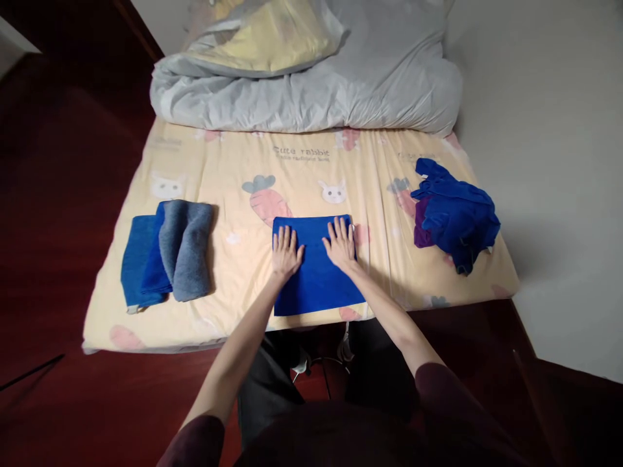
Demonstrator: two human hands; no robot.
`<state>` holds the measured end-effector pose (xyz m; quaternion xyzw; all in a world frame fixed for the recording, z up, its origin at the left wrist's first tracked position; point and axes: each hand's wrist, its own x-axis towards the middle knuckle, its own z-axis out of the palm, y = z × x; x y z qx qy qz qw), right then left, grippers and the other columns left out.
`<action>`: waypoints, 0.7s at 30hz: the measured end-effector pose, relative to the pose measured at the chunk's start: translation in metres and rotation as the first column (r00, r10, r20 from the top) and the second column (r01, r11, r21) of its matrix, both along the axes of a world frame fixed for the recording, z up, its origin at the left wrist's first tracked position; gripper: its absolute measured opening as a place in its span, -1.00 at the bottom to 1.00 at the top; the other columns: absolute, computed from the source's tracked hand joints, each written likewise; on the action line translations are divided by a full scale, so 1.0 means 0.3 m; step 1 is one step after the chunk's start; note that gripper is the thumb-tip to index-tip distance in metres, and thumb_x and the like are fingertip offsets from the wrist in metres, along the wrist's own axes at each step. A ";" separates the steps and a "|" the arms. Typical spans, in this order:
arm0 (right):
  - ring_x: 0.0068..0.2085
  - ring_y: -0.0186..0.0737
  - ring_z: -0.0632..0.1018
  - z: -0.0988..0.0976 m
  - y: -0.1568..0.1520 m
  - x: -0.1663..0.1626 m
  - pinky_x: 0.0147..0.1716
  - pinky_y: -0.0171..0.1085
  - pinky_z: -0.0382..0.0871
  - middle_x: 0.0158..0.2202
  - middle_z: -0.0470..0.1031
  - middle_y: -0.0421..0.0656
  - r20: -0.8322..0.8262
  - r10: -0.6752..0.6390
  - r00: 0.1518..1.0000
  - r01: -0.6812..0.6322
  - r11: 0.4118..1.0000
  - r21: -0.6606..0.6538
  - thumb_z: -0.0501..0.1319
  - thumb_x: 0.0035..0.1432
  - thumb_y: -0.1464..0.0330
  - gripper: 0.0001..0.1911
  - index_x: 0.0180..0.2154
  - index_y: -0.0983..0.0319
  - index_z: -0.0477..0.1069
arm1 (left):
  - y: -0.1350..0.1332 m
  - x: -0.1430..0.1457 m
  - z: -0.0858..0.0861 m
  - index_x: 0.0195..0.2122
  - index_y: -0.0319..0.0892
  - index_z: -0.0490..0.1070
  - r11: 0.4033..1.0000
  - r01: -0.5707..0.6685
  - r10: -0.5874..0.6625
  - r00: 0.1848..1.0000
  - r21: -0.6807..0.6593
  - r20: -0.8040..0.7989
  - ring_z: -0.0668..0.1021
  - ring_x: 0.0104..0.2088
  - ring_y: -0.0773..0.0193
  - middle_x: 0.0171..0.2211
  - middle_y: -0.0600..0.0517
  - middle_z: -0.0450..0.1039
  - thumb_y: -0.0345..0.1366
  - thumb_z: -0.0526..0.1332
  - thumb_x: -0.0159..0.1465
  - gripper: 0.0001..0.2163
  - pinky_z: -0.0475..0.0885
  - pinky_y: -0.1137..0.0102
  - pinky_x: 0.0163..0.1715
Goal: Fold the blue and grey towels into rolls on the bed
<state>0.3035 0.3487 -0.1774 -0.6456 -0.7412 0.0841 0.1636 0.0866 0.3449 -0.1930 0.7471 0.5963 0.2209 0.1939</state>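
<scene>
A blue cloth (318, 279), folded into a flat rectangle, lies near the front edge of the bed. My left hand (287, 251) rests flat on its left side with the fingers stretched out. On its upper right part lies my right hand (341, 245), palm down and fingers spread. Neither hand grips anything. To the left are folded cloths: a teal-blue one (137, 259), a darker blue one (154, 275) partly covered, and a grey one (192, 250) on top. At the right sits a crumpled heap of blue cloth (460, 207) with a purple piece (422, 227) showing beneath it.
The bed has a yellow sheet (233, 272) printed with rabbits and carrots. A bunched grey quilt (379, 84) with a yellow inner side covers the far end. A pale wall (535, 162) borders the right; dark red floor (48, 259) lies to the left.
</scene>
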 end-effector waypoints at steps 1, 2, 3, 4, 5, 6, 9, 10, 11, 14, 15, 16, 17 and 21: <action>0.59 0.09 -0.14 0.001 -0.082 -0.026 0.53 0.23 -0.31 0.57 -0.04 0.06 -0.007 0.061 0.998 -0.061 0.998 -0.006 0.01 0.53 0.14 -0.33 0.50 0.32 0.12 | -0.085 0.028 0.001 0.52 -0.36 0.09 1.000 0.025 -0.025 1.000 -0.004 0.013 -0.19 0.58 -0.05 0.57 -0.21 -0.17 -0.03 0.00 0.48 -0.32 -0.28 -0.06 0.54; 0.59 0.07 -0.12 0.000 -0.168 -0.044 0.54 0.22 -0.28 0.57 -0.02 0.03 -0.023 0.106 0.994 -0.107 0.994 -0.028 0.02 0.52 0.13 -0.33 0.50 0.27 0.11 | -0.175 0.051 0.001 0.52 -0.34 0.09 0.999 0.035 -0.034 0.999 -0.015 0.028 -0.16 0.58 -0.05 0.57 -0.19 -0.17 -0.05 0.00 0.49 -0.33 -0.27 -0.06 0.54; 0.59 0.04 -0.08 -0.004 -0.253 -0.052 0.54 0.21 -0.24 0.57 0.00 0.00 -0.047 0.118 0.992 -0.121 0.991 -0.054 0.02 0.52 0.14 -0.34 0.52 0.22 0.08 | -0.264 0.068 -0.001 0.53 -0.28 0.10 0.998 0.057 -0.056 0.998 -0.032 0.042 -0.15 0.57 -0.05 0.57 -0.16 -0.17 -0.06 0.00 0.49 -0.35 -0.26 -0.05 0.54; 0.59 0.03 -0.06 -0.008 -0.331 -0.047 0.54 0.20 -0.23 0.56 0.02 -0.02 -0.071 0.109 0.991 -0.114 0.990 -0.078 0.03 0.52 0.15 -0.34 0.53 0.18 0.06 | -0.346 0.075 -0.003 0.53 -0.23 0.11 0.997 0.069 -0.066 0.996 -0.043 0.056 -0.13 0.57 -0.06 0.57 -0.12 -0.18 -0.08 0.00 0.49 -0.37 -0.26 -0.05 0.55; 0.58 0.02 -0.05 -0.012 -0.399 -0.032 0.54 0.20 -0.23 0.56 0.04 -0.03 -0.091 0.081 0.993 -0.090 0.991 -0.095 0.03 0.52 0.15 -0.34 0.53 0.14 0.04 | -0.419 0.072 -0.005 0.53 -0.17 0.12 0.996 0.072 -0.069 0.996 -0.051 0.063 -0.11 0.57 -0.06 0.57 -0.08 -0.18 -0.09 0.01 0.49 -0.38 -0.25 -0.05 0.55; 0.58 0.03 -0.05 -0.014 -0.454 -0.007 0.54 0.20 -0.24 0.56 0.04 -0.04 -0.108 0.044 0.993 -0.055 0.993 -0.105 0.01 0.52 0.15 -0.34 0.54 0.13 0.03 | -0.480 0.059 -0.007 0.53 -0.11 0.13 0.996 0.069 -0.065 0.996 -0.055 0.060 -0.10 0.57 -0.05 0.57 -0.05 -0.19 -0.09 0.01 0.49 -0.39 -0.24 -0.05 0.55; 0.58 0.05 -0.05 -0.017 -0.552 0.090 0.54 0.19 -0.26 0.58 -0.03 -0.04 -0.152 -0.040 0.988 0.023 0.993 -0.115 0.00 0.52 0.13 -0.35 0.52 0.14 0.07 | -0.595 -0.021 -0.017 0.52 -0.04 0.15 0.998 0.031 -0.029 0.999 -0.052 0.039 -0.06 0.57 -0.03 0.57 0.00 -0.16 -0.07 0.01 0.49 -0.41 -0.19 -0.02 0.55; 0.58 0.05 -0.05 -0.016 -0.570 0.121 0.54 0.18 -0.26 0.58 -0.05 -0.04 -0.162 -0.055 0.985 0.036 0.993 -0.116 0.00 0.52 0.13 -0.35 0.52 0.14 0.09 | -0.617 -0.054 -0.022 0.52 -0.04 0.15 0.999 0.018 -0.016 0.999 -0.048 0.036 -0.05 0.57 -0.02 0.57 -0.01 -0.16 -0.06 0.01 0.49 -0.40 -0.18 -0.01 0.55; 0.58 0.04 -0.03 -0.017 -0.585 0.147 0.54 0.17 -0.25 0.58 -0.05 -0.05 -0.170 -0.069 0.983 0.049 0.992 -0.116 0.01 0.51 0.13 -0.36 0.51 0.13 0.11 | -0.635 -0.086 -0.027 0.52 -0.06 0.15 0.999 0.002 -0.001 0.999 -0.042 0.036 -0.05 0.57 -0.02 0.57 -0.03 -0.15 -0.05 0.01 0.49 -0.40 -0.17 0.00 0.55; 0.57 0.03 0.02 -0.027 -0.630 0.194 0.54 0.13 -0.21 0.56 0.04 -0.05 -0.181 -0.125 0.976 0.108 0.989 -0.102 0.05 0.48 0.16 -0.37 0.48 0.10 0.17 | -0.687 -0.164 -0.046 0.52 -0.11 0.15 0.997 -0.072 0.073 0.996 -0.028 0.046 -0.02 0.56 -0.03 0.57 -0.11 -0.11 -0.04 0.01 0.48 -0.38 -0.15 -0.02 0.55; 0.56 0.04 0.05 -0.032 -0.646 0.201 0.53 0.12 -0.17 0.54 0.09 -0.03 -0.181 -0.145 0.973 0.130 0.987 -0.092 0.06 0.47 0.17 -0.38 0.47 0.12 0.20 | -0.704 -0.183 -0.052 0.51 -0.12 0.16 0.994 -0.105 0.106 0.993 -0.027 0.060 0.00 0.56 -0.04 0.56 -0.14 -0.07 -0.04 0.01 0.48 -0.39 -0.12 -0.03 0.54; 0.55 0.05 0.08 -0.039 -0.662 0.205 0.52 0.12 -0.12 0.52 0.15 0.00 -0.179 -0.171 0.969 0.159 0.984 -0.080 0.07 0.46 0.17 -0.38 0.45 0.15 0.22 | -0.720 -0.199 -0.057 0.50 -0.12 0.17 0.990 -0.135 0.137 0.987 -0.029 0.083 0.03 0.56 -0.06 0.55 -0.16 -0.02 -0.05 0.03 0.47 -0.39 -0.07 -0.05 0.53; 0.53 0.08 0.14 -0.046 -0.678 0.208 0.50 0.11 -0.05 0.49 0.21 0.04 -0.175 -0.202 0.964 0.194 0.979 -0.065 0.08 0.45 0.18 -0.39 0.44 0.20 0.25 | -0.733 -0.212 -0.060 0.49 -0.13 0.20 0.987 -0.161 0.163 0.980 -0.030 0.115 0.08 0.54 -0.07 0.53 -0.18 0.05 -0.05 0.04 0.47 -0.40 -0.02 -0.07 0.52; 0.33 0.17 0.39 -0.062 -0.716 0.217 0.35 0.09 0.23 0.29 0.45 0.17 -0.211 -0.375 0.903 0.369 0.927 -0.069 0.13 0.38 0.22 -0.48 0.25 0.34 0.45 | -0.746 -0.239 -0.050 0.28 -0.17 0.43 0.965 -0.233 0.256 0.937 -0.121 0.239 0.43 0.35 -0.09 0.27 -0.24 0.46 -0.07 0.10 0.43 -0.52 0.28 -0.02 0.40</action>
